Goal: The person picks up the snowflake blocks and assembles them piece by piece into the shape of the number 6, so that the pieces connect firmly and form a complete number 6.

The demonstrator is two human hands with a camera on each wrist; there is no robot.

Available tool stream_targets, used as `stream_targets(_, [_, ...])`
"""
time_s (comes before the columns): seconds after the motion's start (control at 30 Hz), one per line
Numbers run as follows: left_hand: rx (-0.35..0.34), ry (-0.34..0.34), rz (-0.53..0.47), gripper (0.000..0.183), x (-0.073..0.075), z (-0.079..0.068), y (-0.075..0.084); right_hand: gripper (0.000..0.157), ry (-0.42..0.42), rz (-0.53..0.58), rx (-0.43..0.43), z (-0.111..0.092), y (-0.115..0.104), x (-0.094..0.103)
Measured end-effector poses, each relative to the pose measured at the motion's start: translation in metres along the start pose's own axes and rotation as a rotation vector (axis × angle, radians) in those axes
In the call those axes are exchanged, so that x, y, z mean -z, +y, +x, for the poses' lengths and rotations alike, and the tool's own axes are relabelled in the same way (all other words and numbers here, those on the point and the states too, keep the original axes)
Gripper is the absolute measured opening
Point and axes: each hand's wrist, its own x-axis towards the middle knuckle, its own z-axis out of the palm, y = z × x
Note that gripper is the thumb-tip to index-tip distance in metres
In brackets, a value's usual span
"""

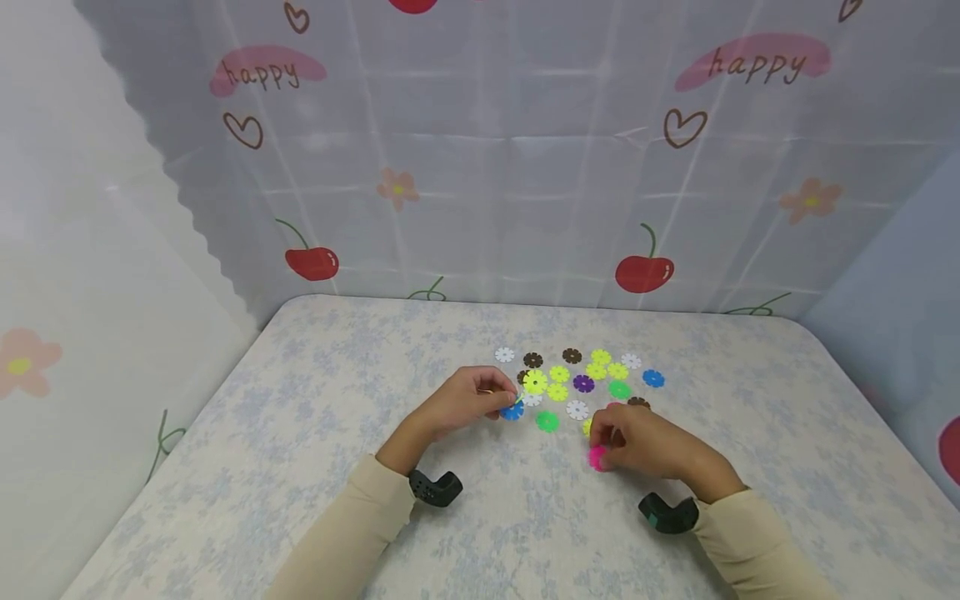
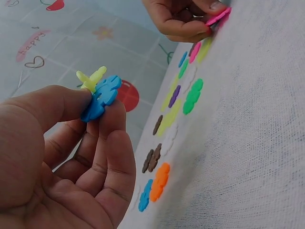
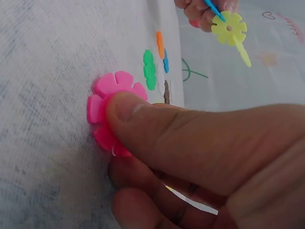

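Note:
My left hand (image 1: pixel 461 404) pinches a blue notched disc (image 2: pixel 102 99) between thumb and fingers, off the table. Joined to that blue piece are yellow discs (image 3: pixel 229 28); the right wrist view shows one face-on and another edge-on. Over at the right, my right hand (image 1: pixel 648 442) pinches a pink flower-shaped disc (image 3: pixel 99 110) by thumb and fingertips, near the table surface. Part of the pink disc is hidden under the thumb. Loose discs lie just beyond both hands, among them a green one (image 1: pixel 547 422) and a white one (image 1: pixel 577 410).
The table (image 1: pixel 300 483) has a pale floral cloth. Farther back lie a purple disc (image 1: pixel 583 383), brown discs (image 1: pixel 572 356), several yellow ones (image 1: pixel 601 357) and a blue one (image 1: pixel 654 378). An orange disc (image 2: pixel 159 182) shows in the left wrist view. A printed curtain (image 1: pixel 480 208) hangs behind.

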Motion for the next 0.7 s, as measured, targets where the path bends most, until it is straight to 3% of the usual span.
stream_targets(0.37, [0.009, -0.015, -0.033, 0.011, 0.0014, -0.0013, 0.0005, 0.021, 0.094, 0.021, -0.034, 0.0014, -0.0022, 0.0038])
stream_targets(0.7, [0.159, -0.145, -0.048, 0.005, 0.0011, -0.0021, -0.0069, 0.02, 0.14, 0.03, -0.025, 0.0036, 0.0002, 0.0012])
